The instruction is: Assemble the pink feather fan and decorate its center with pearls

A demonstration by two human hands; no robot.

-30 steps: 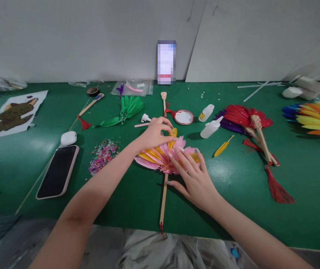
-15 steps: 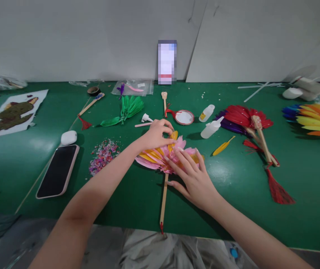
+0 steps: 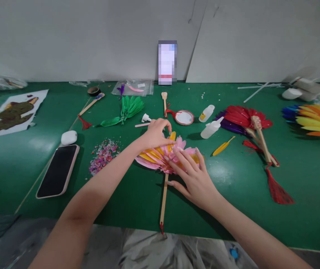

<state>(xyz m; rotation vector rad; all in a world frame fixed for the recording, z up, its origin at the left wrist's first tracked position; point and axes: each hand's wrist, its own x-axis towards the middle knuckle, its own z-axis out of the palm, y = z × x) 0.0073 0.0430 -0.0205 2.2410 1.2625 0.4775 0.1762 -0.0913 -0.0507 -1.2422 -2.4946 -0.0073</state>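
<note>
A feather fan with pink and yellow feathers (image 3: 148, 156) lies on the table, its wooden handle (image 3: 164, 201) pointing toward me. At the top of the fan, my left hand (image 3: 160, 133) curls its thumb and index finger around an upright yellow feather (image 3: 173, 136). The thumb lies across that feather's lower part. My right hand (image 3: 192, 173) rests flat over the fan's right half with the fingers spread, covering many feathers. Its thumb reaches the top of the handle. A loose yellow feather (image 3: 221, 147) lies to the right.
Two glue bottles (image 3: 210, 129) stand behind the fan, beside a small white dish (image 3: 184, 117). Red feather fans (image 3: 245, 117) lie right, green feathers (image 3: 131, 108) behind left. Colourful flakes (image 3: 103, 157), a phone (image 3: 58, 172) and a white earphone case (image 3: 69, 138) lie left.
My left index fingertip has shifted slightly left, away from the top of the yellow feather. My right hand and the fan stay where they were.
</note>
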